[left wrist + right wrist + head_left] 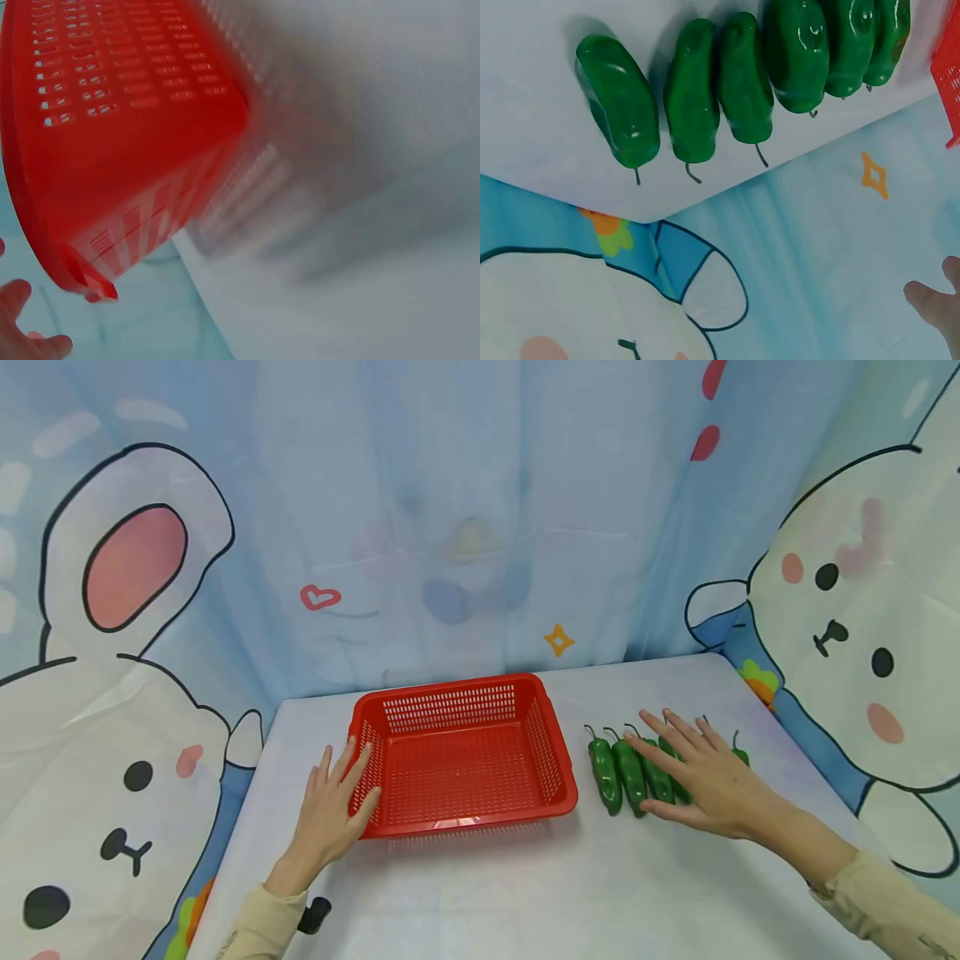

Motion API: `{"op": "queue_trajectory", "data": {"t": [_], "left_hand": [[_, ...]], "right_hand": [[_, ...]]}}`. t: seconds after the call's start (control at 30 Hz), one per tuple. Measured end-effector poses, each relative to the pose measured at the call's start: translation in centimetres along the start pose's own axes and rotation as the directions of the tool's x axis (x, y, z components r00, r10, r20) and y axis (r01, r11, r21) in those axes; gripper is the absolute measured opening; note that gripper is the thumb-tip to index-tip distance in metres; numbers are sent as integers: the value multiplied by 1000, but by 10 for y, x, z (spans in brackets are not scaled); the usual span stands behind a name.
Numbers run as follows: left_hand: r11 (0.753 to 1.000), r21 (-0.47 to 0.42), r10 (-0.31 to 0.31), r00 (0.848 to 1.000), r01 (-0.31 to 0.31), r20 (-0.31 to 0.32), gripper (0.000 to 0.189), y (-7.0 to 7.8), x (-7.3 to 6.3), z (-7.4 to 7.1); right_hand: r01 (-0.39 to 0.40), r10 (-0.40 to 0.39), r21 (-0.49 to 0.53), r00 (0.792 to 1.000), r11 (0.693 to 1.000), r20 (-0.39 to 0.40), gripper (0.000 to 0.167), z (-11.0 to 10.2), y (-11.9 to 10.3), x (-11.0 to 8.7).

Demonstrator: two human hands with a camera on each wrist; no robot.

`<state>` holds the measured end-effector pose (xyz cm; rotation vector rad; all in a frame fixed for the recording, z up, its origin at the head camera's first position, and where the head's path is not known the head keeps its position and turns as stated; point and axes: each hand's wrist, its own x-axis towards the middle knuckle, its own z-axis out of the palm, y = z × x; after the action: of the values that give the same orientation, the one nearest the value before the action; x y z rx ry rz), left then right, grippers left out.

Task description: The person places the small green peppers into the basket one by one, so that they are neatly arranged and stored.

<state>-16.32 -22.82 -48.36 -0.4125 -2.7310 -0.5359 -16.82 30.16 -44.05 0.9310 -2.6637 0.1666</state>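
So the left hand was right at the left side of a red plastic basket, fingers spread apart; couldn't really tell if they were touching the rim. The right hand also had its fingers fanned out, hovering above a row of green peppers and blocking part of it from the head cam. The right wrist view showed six of them lying on the white desk to the right of the basket, stems toward the blue cartoon curtain, with the far-right one sitting slightly apart.
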Motion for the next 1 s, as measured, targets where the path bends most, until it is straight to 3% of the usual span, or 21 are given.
{"op": "queue_trajectory", "data": {"t": [0.37,0.5,0.6,0.73,1.0], "left_hand": [[983,-112,-143,989,147,36,68,-7,-6,9],[965,-169,-192,979,200,63,69,-10,-10,16],[948,-214,-223,972,234,75,68,-11,-13,20],[933,-264,-231,969,247,88,68,-12,-13,22],[915,-341,-196,977,214,85,68,-14,-12,27]], "right_hand": [[-91,94,122,995,988,-19,86,-1,6,-1],[-152,159,223,987,963,-13,83,-2,9,-3],[-233,241,367,970,901,23,77,-3,12,-3],[-310,331,549,941,776,65,66,-5,17,-3],[-427,418,726,884,539,210,57,-13,41,-9]]}}
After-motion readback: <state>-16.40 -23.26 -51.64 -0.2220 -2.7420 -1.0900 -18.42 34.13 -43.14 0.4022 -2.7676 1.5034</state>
